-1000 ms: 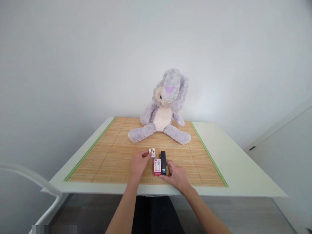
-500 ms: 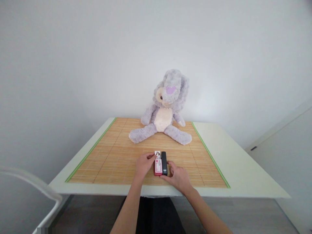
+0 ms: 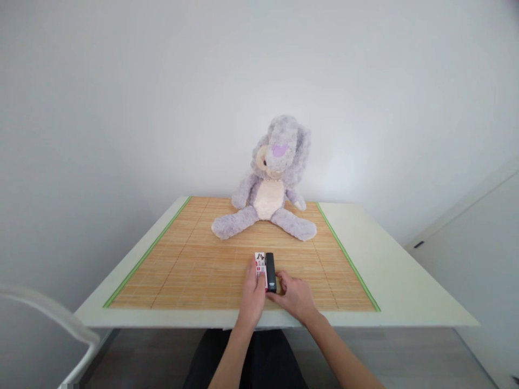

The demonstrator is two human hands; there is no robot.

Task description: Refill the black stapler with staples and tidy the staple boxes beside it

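On the bamboo mat, a small white-and-red staple box [image 3: 260, 259] lies against the left side of a black stapler [image 3: 271, 270]. My left hand [image 3: 254, 294] holds the box from the left, fingers along its side and thumb over its top, covering the nearer part. At the stapler's near right end is my right hand [image 3: 298, 297], its thumb at the near end and its fingertips by the right side. Box and stapler lie side by side, pointing away from me.
Behind them a grey plush rabbit [image 3: 268, 200] sits with legs spread on the green-edged bamboo mat [image 3: 194, 270]. The white table [image 3: 365, 254] stands against a wall. A white curved tube [image 3: 48, 308] rises at the lower left.
My left hand has slid nearer to me along the box, and its thumb now lies over the near part. My right hand stays by the stapler. The view has shifted slightly.
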